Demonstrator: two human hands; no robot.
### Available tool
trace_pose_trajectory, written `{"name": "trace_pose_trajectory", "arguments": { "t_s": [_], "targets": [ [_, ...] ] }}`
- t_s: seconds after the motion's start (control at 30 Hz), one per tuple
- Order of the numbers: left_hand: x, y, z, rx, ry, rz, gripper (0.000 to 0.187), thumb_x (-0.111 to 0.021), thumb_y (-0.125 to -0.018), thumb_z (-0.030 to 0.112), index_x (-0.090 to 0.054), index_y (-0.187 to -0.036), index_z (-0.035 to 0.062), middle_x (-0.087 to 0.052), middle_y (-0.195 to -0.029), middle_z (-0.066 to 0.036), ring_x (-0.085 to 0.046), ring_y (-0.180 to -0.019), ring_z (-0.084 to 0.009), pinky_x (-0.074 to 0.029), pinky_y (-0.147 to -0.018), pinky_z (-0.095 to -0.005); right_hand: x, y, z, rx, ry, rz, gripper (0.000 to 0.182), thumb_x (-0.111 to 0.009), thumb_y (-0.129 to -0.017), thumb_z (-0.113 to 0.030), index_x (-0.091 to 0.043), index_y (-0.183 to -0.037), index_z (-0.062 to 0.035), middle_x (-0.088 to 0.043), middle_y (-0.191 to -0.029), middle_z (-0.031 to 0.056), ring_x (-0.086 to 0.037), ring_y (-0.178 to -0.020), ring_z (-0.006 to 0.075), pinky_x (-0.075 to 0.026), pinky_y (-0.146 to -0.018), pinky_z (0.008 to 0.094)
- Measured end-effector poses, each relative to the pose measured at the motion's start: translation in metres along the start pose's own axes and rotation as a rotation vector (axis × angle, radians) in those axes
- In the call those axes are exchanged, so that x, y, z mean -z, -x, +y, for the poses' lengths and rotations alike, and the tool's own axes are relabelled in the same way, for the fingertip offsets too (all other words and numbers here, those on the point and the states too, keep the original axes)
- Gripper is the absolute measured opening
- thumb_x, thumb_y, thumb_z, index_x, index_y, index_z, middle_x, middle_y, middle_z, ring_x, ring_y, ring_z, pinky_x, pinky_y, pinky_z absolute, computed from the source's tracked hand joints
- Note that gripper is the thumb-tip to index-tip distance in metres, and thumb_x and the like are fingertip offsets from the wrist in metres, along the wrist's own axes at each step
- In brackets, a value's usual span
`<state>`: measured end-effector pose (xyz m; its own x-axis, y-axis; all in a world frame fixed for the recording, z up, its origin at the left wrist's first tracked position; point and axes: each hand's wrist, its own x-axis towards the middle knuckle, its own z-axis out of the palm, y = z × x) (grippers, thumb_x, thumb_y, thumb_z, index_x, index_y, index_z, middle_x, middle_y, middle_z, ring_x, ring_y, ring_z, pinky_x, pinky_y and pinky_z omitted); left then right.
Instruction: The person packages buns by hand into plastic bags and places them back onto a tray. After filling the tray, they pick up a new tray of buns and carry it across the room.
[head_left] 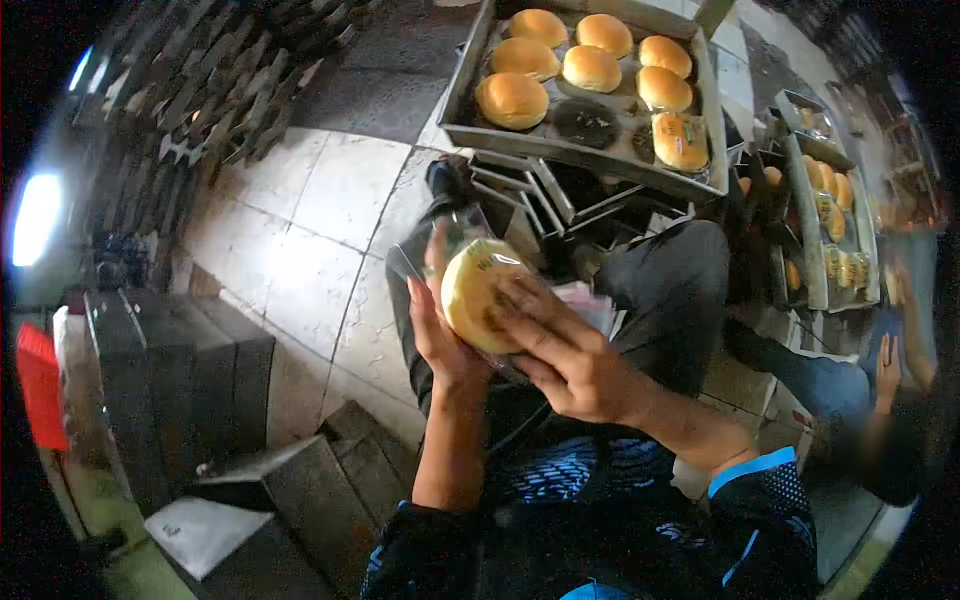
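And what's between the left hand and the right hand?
A wrapped bun lies between the left hand and right hand, as the head view shows.

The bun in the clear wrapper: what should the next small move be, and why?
I'd suggest folding the loose wrapper under the bun with the right hand, while the left hand supports it. Clear film seems to jut past the bun's far edge, and the right hand lies across its face.

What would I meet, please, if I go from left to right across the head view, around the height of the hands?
Red object, dark stack, left hand, wrapped bun, right hand, tray of buns.
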<state>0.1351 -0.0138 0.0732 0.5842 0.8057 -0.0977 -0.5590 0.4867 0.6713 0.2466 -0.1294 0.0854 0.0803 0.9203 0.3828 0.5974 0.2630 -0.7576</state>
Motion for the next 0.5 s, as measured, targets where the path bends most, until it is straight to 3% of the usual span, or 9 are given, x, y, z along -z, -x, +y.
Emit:
{"name": "trace_pose_trajectory", "arguments": {
  "t_s": [0.03,0.1,0.13,0.2,0.23,0.33,0.37,0.4,0.5],
  "targets": [
    [-0.003,0.002,0.003,-0.058,0.008,0.042,0.072,-0.033,-0.097,0.052,-0.023,-0.151,0.006,-0.05,-0.132,-0.019,-0.054,-0.116,-0.0284,-0.044,-0.1,-0.0413,-0.008,0.005,-0.003,0.031,0.016,-0.066,0.066,-0.064,-0.083,-0.003,-0.041,-0.145,-0.0081,-0.03,-0.151,0.0241,-0.029,-0.139,0.0458,-0.027,-0.115,0.0481],
    [-0.022,0.011,0.004,-0.166,-0.037,-0.03,0.068,-0.04,-0.095,0.045,-0.026,-0.149,0.0052,-0.048,-0.133,-0.02,-0.054,-0.116,-0.0292,-0.045,-0.099,-0.0413,-0.009,-0.001,-0.003,0.147,0.089,-0.017,0.072,-0.064,-0.08,-0.002,-0.036,-0.147,-0.007,-0.023,-0.153,0.0252,-0.022,-0.141,0.0489,-0.022,-0.116,0.0505],
    [-0.018,0.016,-0.01,-0.186,-0.193,0.075,0.07,-0.048,-0.091,0.042,-0.029,-0.147,0.0039,-0.047,-0.134,-0.021,-0.053,-0.117,-0.0311,-0.045,-0.098,-0.0424,-0.008,-0.005,-0.002,0.204,0.133,0.012,0.076,-0.064,-0.079,-0.001,-0.034,-0.148,-0.0065,-0.02,-0.154,0.0257,-0.018,-0.141,0.0505,-0.02,-0.117,0.0517],
    [-0.024,0.025,-0.032,-0.145,-0.374,0.234,0.069,-0.048,-0.089,0.043,-0.036,-0.142,0.001,-0.049,-0.134,-0.02,-0.052,-0.118,-0.0327,-0.044,-0.1,-0.0433,-0.003,-0.012,-0.009,0.093,0.177,-0.015,0.078,-0.063,-0.077,-0.001,-0.032,-0.148,-0.0039,-0.019,-0.154,0.0275,-0.017,-0.141,0.0512,-0.018,-0.117,0.053],
    [-0.037,0.02,-0.034,-0.166,-0.264,0.253,0.068,-0.041,-0.091,0.047,-0.041,-0.14,-0.0008,-0.051,-0.133,-0.02,-0.053,-0.118,-0.0335,-0.043,-0.103,-0.0431,0.0,-0.013,-0.013,0.034,0.199,-0.03,0.079,-0.063,-0.076,-0.001,-0.031,-0.148,-0.0026,-0.018,-0.154,0.0283,-0.017,-0.141,0.0515,-0.018,-0.117,0.0537],
    [0.002,0.011,-0.009,0.033,0.059,0.262,0.071,-0.04,-0.09,0.053,-0.039,-0.138,0.0014,-0.054,-0.126,-0.02,-0.058,-0.11,-0.0353,-0.047,-0.097,-0.0468,-0.004,0.01,-0.01,0.132,0.226,-0.164,0.062,-0.061,-0.078,-0.001,-0.045,-0.137,0.0026,-0.034,-0.144,0.0299,-0.034,-0.135,0.046,-0.032,-0.112,0.0473],
    [0.02,0.006,-0.003,0.02,0.148,0.089,0.068,-0.04,-0.091,0.052,-0.042,-0.136,0.0019,-0.056,-0.124,-0.02,-0.057,-0.111,-0.0348,-0.047,-0.097,-0.0484,-0.006,0.018,-0.007,0.172,0.197,-0.227,0.056,-0.06,-0.079,-0.001,-0.049,-0.134,0.0035,-0.037,-0.142,0.0294,-0.037,-0.134,0.0444,-0.035,-0.111,0.0453],
    [0.007,0.008,0.005,-0.038,0.126,0.165,0.067,-0.041,-0.091,0.052,-0.042,-0.137,0.0023,-0.056,-0.124,-0.02,-0.058,-0.111,-0.0336,-0.048,-0.097,-0.0484,-0.004,0.021,-0.012,0.099,0.071,-0.243,0.039,-0.062,-0.08,-0.002,-0.061,-0.119,0.0019,-0.057,-0.123,0.0238,-0.056,-0.117,0.0356,-0.047,-0.098,0.0403],
    [-0.009,0.02,0.004,-0.009,0.118,0.242,0.072,-0.043,-0.09,0.056,-0.04,-0.138,0.0028,-0.052,-0.128,-0.02,-0.055,-0.114,-0.034,-0.048,-0.097,-0.0468,0.012,0.015,0.0,-0.061,-0.465,-0.38,0.034,-0.069,-0.08,-0.003,-0.065,-0.113,-0.0012,-0.067,-0.106,0.0172,-0.066,-0.095,0.0315,-0.053,-0.083,0.0377]
  ]
}}
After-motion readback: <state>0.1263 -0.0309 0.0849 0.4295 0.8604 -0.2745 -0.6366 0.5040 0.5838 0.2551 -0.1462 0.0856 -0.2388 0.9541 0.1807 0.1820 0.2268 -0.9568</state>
